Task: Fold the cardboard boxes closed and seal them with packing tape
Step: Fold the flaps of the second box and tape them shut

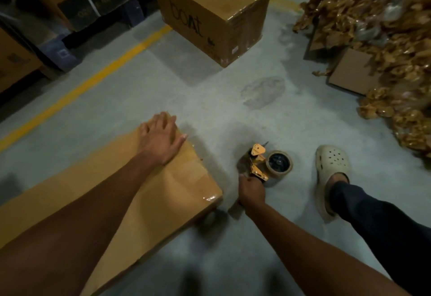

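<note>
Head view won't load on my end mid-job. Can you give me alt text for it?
A person's left hand lies flat on a closed cardboard box, while the right hand grips a yellow tape dispenser beside it, over the grey floor. A second closed box printed "boat" stands farther off.

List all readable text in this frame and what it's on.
"boAt": black print on the side of the far cardboard box.
Small marks by that box's lower corner: too small to read.
Pale lettering on the dark band upper left: too blurred to read.
White label on the blue pallet: unreadable.
</note>
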Available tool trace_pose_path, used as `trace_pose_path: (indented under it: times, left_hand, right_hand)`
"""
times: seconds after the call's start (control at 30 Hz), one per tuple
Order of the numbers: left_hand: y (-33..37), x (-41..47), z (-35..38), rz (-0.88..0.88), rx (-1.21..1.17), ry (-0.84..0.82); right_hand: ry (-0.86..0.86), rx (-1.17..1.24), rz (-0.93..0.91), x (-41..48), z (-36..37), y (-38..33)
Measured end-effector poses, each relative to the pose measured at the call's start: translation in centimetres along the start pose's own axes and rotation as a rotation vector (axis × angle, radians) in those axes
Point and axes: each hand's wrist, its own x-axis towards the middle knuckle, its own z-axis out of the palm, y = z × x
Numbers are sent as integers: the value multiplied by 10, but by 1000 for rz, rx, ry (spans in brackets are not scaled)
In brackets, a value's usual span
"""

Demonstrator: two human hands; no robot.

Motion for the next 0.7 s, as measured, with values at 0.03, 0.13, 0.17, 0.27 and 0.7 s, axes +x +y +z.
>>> trace_pose_path:
  times: [0.03, 0.13, 0.17, 0.27, 0.7]
  left_hand:
    - [-4, 6, 0, -1, -8, -4]
    - [-14, 13, 7, 21, 30, 58]
    - [-15, 12, 10, 28, 39, 96]
    - [-15, 12, 16, 0, 17, 159]
    - [15, -15, 9, -196, 13, 108]
  right_hand:
    - [-1, 43, 128, 17, -2, 12]
    - [-54, 212, 353, 57, -2, 36]
    - [-79, 259, 378, 67, -1, 40]
    - [-138, 408, 447, 82, 4, 45]
    - [-473, 639, 206, 13, -56, -48]
